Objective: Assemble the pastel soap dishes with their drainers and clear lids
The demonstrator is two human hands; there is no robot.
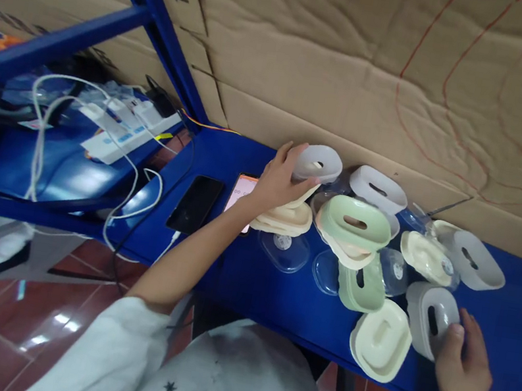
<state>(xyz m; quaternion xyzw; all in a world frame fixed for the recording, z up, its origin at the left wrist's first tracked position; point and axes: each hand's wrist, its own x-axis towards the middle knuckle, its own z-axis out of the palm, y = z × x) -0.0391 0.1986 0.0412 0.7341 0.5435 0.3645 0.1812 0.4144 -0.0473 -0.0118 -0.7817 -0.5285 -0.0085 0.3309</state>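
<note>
At the back of the blue table, my left hand (279,182) has its fingers around the left end of a white oval dish (323,164) with a slot. Below that hand lie stacked cream pieces (287,218). On the right, my right hand (463,363) grips the edge of another slotted white dish (424,313) near the front edge. Between the hands are a light green slotted dish (362,216) on a stack, a second green one (365,293), a cream dish (381,342) and several clear lids (287,253).
A black phone (195,203) and a lit phone (241,189) lie left of the dishes. Further left, a white power strip (118,138) with loose cables sits behind a blue metal frame (153,27). Cardboard (315,51) stands along the back.
</note>
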